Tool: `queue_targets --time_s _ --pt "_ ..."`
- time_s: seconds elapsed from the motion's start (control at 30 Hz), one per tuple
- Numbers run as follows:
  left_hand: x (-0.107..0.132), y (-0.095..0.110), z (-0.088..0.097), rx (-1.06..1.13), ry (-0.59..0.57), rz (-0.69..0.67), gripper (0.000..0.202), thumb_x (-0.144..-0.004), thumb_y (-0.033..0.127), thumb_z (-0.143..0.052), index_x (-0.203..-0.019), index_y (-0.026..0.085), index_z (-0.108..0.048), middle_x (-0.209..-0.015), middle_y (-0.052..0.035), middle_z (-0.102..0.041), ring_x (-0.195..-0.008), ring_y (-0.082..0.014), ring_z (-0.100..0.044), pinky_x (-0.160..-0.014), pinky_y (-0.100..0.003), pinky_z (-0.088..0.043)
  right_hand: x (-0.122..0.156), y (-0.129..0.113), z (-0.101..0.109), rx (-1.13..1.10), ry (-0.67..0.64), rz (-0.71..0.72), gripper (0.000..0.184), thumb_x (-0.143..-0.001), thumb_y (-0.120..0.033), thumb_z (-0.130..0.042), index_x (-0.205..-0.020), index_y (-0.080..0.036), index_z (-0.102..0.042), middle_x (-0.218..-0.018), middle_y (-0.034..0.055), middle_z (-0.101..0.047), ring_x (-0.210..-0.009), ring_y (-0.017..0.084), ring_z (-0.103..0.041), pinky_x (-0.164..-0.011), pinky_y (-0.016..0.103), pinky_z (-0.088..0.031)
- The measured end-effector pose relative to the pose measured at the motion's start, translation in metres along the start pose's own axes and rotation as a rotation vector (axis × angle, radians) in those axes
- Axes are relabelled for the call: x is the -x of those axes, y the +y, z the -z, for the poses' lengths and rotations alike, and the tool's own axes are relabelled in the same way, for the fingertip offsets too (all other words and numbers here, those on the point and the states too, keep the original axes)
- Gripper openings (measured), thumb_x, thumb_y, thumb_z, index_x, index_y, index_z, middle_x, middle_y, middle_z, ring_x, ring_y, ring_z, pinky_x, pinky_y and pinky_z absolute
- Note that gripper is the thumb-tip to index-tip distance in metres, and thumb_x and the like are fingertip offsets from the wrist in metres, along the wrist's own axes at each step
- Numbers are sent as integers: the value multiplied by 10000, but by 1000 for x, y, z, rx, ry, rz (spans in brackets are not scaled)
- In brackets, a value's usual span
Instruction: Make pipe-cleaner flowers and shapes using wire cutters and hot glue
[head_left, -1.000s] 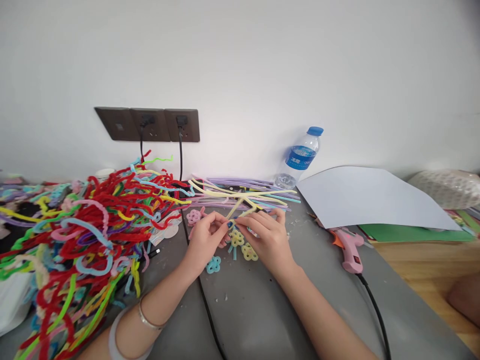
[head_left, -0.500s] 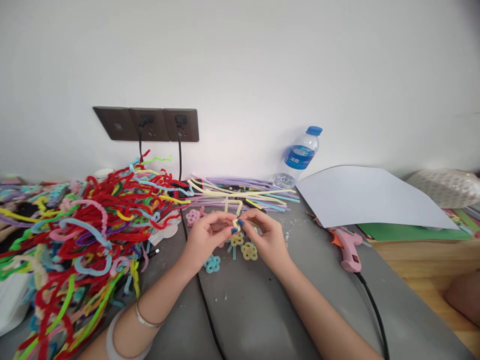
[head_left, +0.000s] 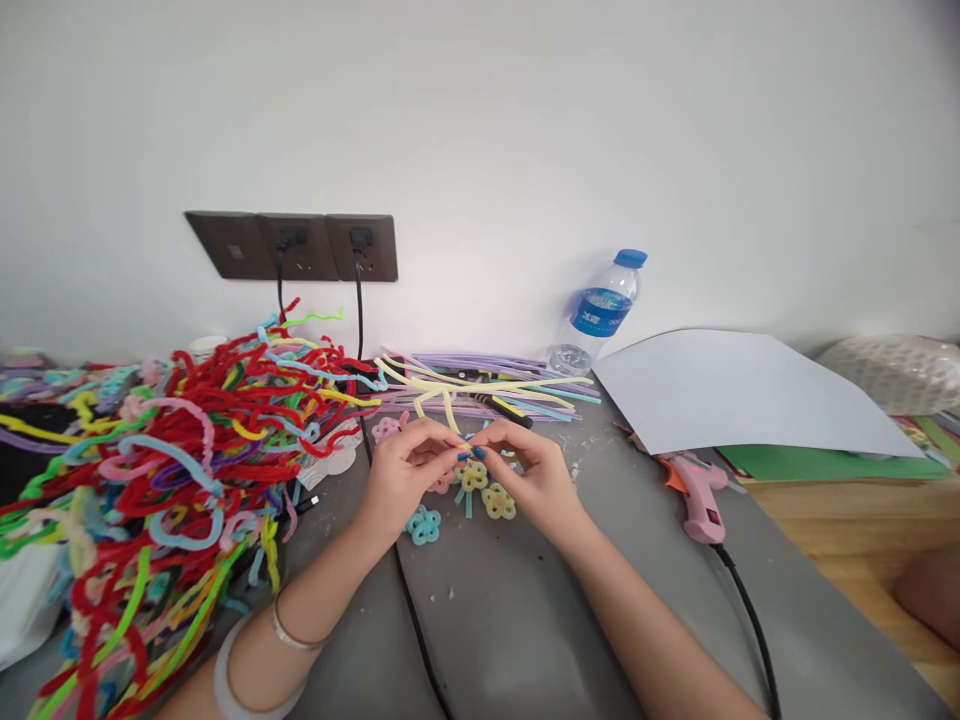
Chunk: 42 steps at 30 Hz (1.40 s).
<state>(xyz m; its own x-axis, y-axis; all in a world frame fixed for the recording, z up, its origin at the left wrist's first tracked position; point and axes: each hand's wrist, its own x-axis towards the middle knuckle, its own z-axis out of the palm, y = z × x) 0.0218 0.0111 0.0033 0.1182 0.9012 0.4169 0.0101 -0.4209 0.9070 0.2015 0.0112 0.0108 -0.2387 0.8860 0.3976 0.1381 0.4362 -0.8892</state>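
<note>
My left hand (head_left: 409, 470) and my right hand (head_left: 529, 470) meet over the middle of the grey table, fingertips pinched together on a pale yellow pipe cleaner (head_left: 450, 412). Its bent end rises behind my fingers; the part between the fingertips is mostly hidden. Just under my hands lie small pipe-cleaner flowers: a yellow flower (head_left: 498, 501), another yellow flower on a blue stem (head_left: 471, 476), a blue flower (head_left: 423, 524) and a pink flower (head_left: 387, 429). A second pink one is partly covered by my left hand.
A tangled heap of colourful pipe cleaners (head_left: 202, 450) fills the left side. Straight pipe cleaners (head_left: 510, 388) and a black-yellow tool (head_left: 510, 410) lie behind my hands. A bottle (head_left: 600, 315) leans against the wall. At right are white paper (head_left: 750, 390) and a pink glue gun (head_left: 703, 500); a black cable (head_left: 412, 610) crosses the table.
The yellow pipe cleaner has turned between my fingers: its bent loop, upright to the right before, now leans to the left. Both hands stay close together in nearly the same place.
</note>
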Motion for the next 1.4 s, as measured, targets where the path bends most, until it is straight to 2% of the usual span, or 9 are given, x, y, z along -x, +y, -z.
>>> queue_targets --time_s 0.13,0.27,0.53,0.7,0.83,0.9,1.0,1.17,1.4 --pt "-3 4 4 -120 0 -91 63 -822 266 -736 -795 214 -759 -806 -35 -652 -741 -148 -622 -591 -215 -515 1 0 2 -50 -25 -52 88 -891 -261 -615 -875 -199 -675 -804 36 -667 -715 159 -601 -643 272 -487" --pt "-2 10 6 -198 10 -101 104 -835 303 -730 -776 225 -767 -774 -40 -677 -706 -154 -612 -607 -240 -499 1 -1 4 -98 -40 -78 110 -880 -307 -644 -859 -200 -657 -794 39 -660 -708 165 -608 -591 264 -485" --pt "-4 13 10 -262 -34 -119 141 -864 309 -684 -774 220 -744 -774 -36 -668 -716 -155 -612 -625 -240 -493 -2 -6 7 -94 -123 -94 185 -897 -374 -640 -854 -194 -649 -784 35 -662 -706 159 -619 -632 272 -499" --pt "-1 11 4 -82 11 19 118 -851 311 -670 -873 197 -693 -869 -43 -646 -753 -158 -645 -605 -230 -535 -2 2 5 -133 -49 -104 214 -894 -403 -647 -854 -193 -630 -724 10 -605 -617 135 -553 -552 255 -445" --pt "4 9 -6 75 6 287 223 -840 402 -669 -892 188 -634 -716 -13 -619 -591 -143 -615 -484 -213 -503 -1 8 0 -174 46 -89 239 -880 -433 -665 -841 -203 -611 -719 0 -561 -607 131 -514 -540 256 -440" --pt "5 8 -10 85 1 347 264 -825 434 -675 -905 185 -643 -706 -14 -617 -576 -139 -589 -451 -203 -476 -1 9 -5 -173 54 -77 241 -880 -434 -666 -828 -207 -605 -738 6 -557 -616 133 -513 -538 257 -444" --pt "4 8 -12 44 53 302 257 -794 428 -702 -873 186 -669 -770 -21 -619 -622 -140 -580 -463 -201 -465 1 9 -12 -172 22 -74 247 -882 -440 -657 -812 -210 -598 -780 20 -567 -617 134 -523 -518 257 -450" --pt "1 7 -8 -33 74 236 285 -798 450 -678 -711 182 -632 -691 9 -549 -598 -124 -516 -533 -220 -452 4 9 -19 -149 -13 -120 243 -878 -450 -638 -825 -222 -574 -740 6 -563 -570 136 -538 -499 260 -469" --pt "-3 6 -3 -85 32 225 257 -820 409 -635 -711 183 -579 -674 25 -519 -638 -125 -506 -594 -212 -423 2 6 -4 172 -44 -50 59 -880 -237 -575 -855 -211 -621 -682 -11 -565 -567 126 -463 -516 241 -378"
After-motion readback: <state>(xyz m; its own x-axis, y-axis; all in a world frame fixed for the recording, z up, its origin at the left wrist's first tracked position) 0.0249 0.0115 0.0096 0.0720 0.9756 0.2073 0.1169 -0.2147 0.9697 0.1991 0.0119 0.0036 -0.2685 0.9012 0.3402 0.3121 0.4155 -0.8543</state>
